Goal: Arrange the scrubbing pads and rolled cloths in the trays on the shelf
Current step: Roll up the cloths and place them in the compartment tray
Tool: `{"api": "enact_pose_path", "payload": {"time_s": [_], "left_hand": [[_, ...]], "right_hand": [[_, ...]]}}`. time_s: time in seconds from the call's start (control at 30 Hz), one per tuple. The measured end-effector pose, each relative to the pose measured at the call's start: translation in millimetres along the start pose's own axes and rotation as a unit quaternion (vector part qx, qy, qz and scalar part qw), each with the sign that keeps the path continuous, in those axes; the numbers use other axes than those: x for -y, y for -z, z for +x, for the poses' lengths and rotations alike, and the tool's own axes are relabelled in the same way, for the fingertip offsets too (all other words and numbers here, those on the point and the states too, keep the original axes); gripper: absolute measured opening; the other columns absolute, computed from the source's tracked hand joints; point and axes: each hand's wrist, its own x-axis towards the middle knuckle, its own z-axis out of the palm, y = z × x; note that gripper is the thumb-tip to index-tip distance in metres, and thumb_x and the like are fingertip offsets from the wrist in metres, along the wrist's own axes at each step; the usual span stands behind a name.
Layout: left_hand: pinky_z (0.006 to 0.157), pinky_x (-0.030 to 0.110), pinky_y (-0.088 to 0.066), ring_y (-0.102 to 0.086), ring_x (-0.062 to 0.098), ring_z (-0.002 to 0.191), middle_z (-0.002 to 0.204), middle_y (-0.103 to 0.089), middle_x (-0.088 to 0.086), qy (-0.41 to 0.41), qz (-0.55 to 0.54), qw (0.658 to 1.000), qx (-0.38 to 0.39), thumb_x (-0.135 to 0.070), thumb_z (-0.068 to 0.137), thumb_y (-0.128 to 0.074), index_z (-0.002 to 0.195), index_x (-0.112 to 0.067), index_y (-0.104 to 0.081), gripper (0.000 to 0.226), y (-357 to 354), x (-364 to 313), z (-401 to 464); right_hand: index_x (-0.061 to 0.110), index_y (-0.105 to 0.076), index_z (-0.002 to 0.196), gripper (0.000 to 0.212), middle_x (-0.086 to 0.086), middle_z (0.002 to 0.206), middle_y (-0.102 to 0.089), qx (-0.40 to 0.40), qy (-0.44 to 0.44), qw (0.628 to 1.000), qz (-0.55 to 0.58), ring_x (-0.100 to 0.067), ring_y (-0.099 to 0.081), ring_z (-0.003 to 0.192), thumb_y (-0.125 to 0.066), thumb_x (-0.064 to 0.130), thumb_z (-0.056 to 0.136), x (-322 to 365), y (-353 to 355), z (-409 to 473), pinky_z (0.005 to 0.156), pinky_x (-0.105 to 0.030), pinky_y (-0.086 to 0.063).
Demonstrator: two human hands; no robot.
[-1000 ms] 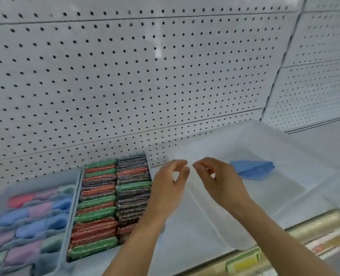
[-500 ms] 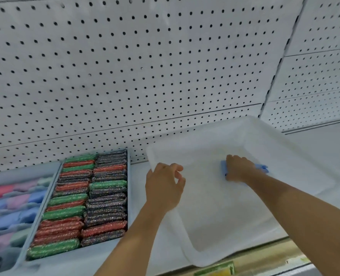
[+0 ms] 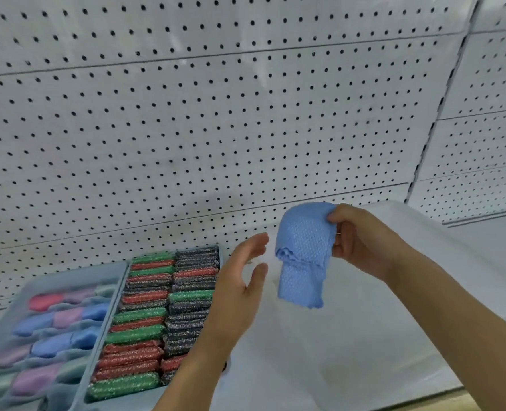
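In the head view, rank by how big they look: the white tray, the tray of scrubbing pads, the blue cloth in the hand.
Largest to smallest:
1. white tray
2. tray of scrubbing pads
3. blue cloth, though held up nearer the camera by the right hand, so it looks bigger than it is.

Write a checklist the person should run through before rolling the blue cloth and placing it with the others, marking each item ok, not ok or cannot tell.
1. Cloth held securely: ok. The right hand pinches the top edge of the blue cloth.
2. Cloth rolled: not ok. It hangs loose and partly unfolded.
3. Other hand free to help: ok. The left hand is open beside the cloth, not touching it.
4. Room in the cloth tray: cannot tell. Its compartments are blurred.
5. Scrubbing pads in order: ok. They stand in two neat rows in their tray.
6. White tray out of the way: cannot tell.
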Motion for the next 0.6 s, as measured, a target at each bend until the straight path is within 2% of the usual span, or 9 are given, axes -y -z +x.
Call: {"api": "enact_pose_path", "payload": {"time_s": [0.07,0.13,0.23,0.33,0.4,0.47,0.53,0.6], "left_hand": [[0.1,0.023,-0.044,-0.05,-0.002,0.123,0.133,-0.051,-0.026,-0.031,-0.014,0.999,-0.001,-0.008,0.096,-0.056,0.135,-0.037,-0.045,0.05,18.3,-13.7,-1.4],[0.102,0.023,-0.043,-0.045,0.002,0.13,0.138,-0.047,-0.024,-0.067,-0.036,0.997,0.008,-0.003,0.094,-0.057,0.136,-0.038,-0.044,0.056,42.0,-27.8,-2.9],[0.107,0.018,-0.034,-0.038,0.005,0.136,0.14,-0.047,-0.021,-0.121,0.002,0.991,0.056,0.0,0.084,-0.054,0.129,-0.036,-0.055,0.058,79.3,-42.2,-8.7],[0.107,0.019,-0.034,-0.041,0.01,0.134,0.133,-0.055,-0.018,-0.159,0.07,0.983,0.055,-0.002,0.082,-0.059,0.115,-0.034,-0.067,0.047,109.6,-42.9,-13.2],[0.103,0.024,-0.041,-0.051,0.007,0.125,0.12,-0.065,-0.016,-0.142,0.049,0.988,0.03,-0.007,0.085,-0.067,0.105,-0.033,-0.071,0.033,125.3,-47.4,-14.8],[0.088,0.026,-0.05,-0.064,0.001,0.099,0.096,-0.074,-0.011,-0.069,-0.032,0.997,-0.019,-0.012,0.087,-0.069,0.092,-0.025,-0.075,0.015,140.0,-57.5,-12.9],[0.069,0.032,-0.05,-0.062,0.009,0.074,0.079,-0.072,0.006,-0.016,-0.107,0.99,-0.085,-0.014,0.087,-0.068,0.083,-0.014,-0.073,0.006,152.3,-65.7,-7.4],[0.063,0.037,-0.046,-0.056,0.015,0.069,0.077,-0.066,0.016,0.008,-0.132,0.983,-0.127,-0.016,0.088,-0.068,0.08,-0.008,-0.069,0.012,162.2,-68.8,-2.0]], "right_hand": [[0.005,-0.062,0.106,0.028,-0.011,0.09,-0.06,0.016,-0.004,1.0,0.024,-0.021,-0.057,0.077,-0.041,0.014,0.091,0.1,-21.9,-1.1,0.063,-0.029,-0.052],[0.005,-0.062,0.106,0.028,-0.012,0.091,-0.057,0.02,-0.018,0.999,0.024,-0.024,-0.054,0.08,-0.046,0.017,0.086,-2.0,-44.0,-2.3,0.063,-0.029,-0.051],[0.004,-0.063,0.101,0.033,-0.017,0.094,-0.057,0.034,-0.041,0.998,0.018,-0.029,-0.053,0.084,-0.051,0.021,0.076,-6.7,-77.0,-4.9,0.063,-0.032,-0.051],[0.004,-0.067,0.099,0.029,-0.017,0.095,-0.065,0.073,-0.047,0.996,0.024,-0.028,-0.061,0.08,-0.046,0.017,0.083,-9.9,-109.0,-7.6,0.067,-0.034,-0.052],[0.008,-0.072,0.086,0.036,-0.011,0.082,-0.069,0.098,-0.054,0.993,0.027,-0.02,-0.063,0.068,-0.036,0.012,0.09,-12.5,-129.7,-8.4,0.063,-0.03,-0.052],[0.014,-0.072,0.073,0.042,-0.004,0.064,-0.062,0.102,-0.063,0.993,0.023,-0.014,-0.055,0.05,-0.035,0.016,0.092,-17.1,-151.3,-14.2,0.047,-0.022,-0.044],[0.014,-0.067,0.09,0.032,-0.008,0.071,-0.053,0.117,-0.063,0.991,0.014,-0.018,-0.045,0.051,-0.041,0.034,0.092,-25.5,-170.0,-14.4,0.048,-0.025,-0.034],[0.017,-0.066,0.106,0.054,-0.012,0.085,-0.054,0.135,-0.05,0.989,-0.017,-0.026,-0.046,0.066,-0.04,0.061,0.089,-34.4,-183.5,-13.8,0.06,-0.033,-0.035]]}}
